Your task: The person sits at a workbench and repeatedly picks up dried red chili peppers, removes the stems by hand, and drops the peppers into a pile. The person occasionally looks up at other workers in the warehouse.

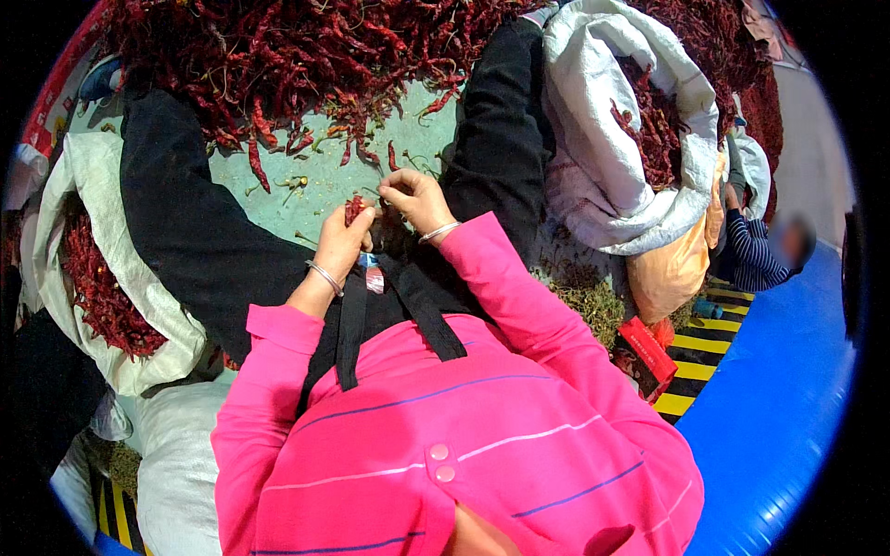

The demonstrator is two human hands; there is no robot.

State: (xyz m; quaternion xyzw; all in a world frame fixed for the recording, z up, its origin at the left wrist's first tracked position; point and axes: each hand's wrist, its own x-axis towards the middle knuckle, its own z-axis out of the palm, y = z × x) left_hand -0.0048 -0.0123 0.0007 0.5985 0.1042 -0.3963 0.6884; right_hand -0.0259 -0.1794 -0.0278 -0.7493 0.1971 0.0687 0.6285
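My left hand (341,236) is closed around a dried red chili pepper (354,208), whose red part shows above the fingers. Just to its right, my right hand (416,199) has thumb and forefinger pinched on what looks like a thin green stem (369,191). Both hands are above my lap, nearly touching. Beyond them a large heap of dried red chilies (299,62) covers the ground, with loose stems (295,183) scattered on the pale green sheet (233,177) between my outstretched legs.
Open white woven sacks of chilies stand at my right (573,167) and left (52,257). A full white sack (177,445) lies at lower left. At right are an orange bag (667,271), a pile of stems (591,313), a red box (646,354), a blue inflated edge (772,417) and a seated person (751,250).
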